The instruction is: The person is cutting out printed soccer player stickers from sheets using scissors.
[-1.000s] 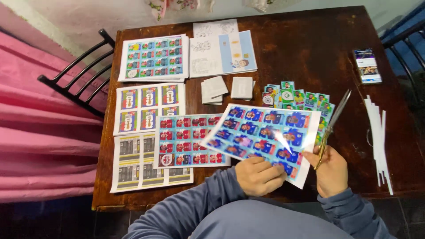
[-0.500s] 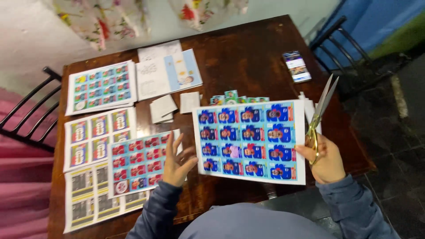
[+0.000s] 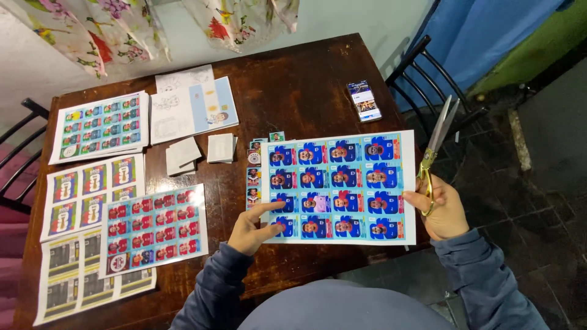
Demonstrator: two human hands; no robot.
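Left hand (image 3: 251, 229) now pinches the blue sticker sheet's (image 3: 339, 186) edge; right hand (image 3: 441, 211) grips open scissors (image 3: 435, 146), both lifted clear of the table (image 3: 293, 79).

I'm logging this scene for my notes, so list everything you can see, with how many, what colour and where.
Blue card sheet: one, blue portraits, front right of table, held by both hands.
Scissors: one, gold handles, in right hand.
Red card sheet: one, front left.
Other printed sheets: several, mixed colours, left side.
Open booklet: one, white and light blue, back centre.
Small paper stacks: two, off-white, centre.
Cut cards: a few, beside blue sheet.
Phone: one, back right.
Table: one, dark wood.
Chairs: two, black, either side.
Left hand: on sheet's left edge.
Right hand: at sheet's right edge.
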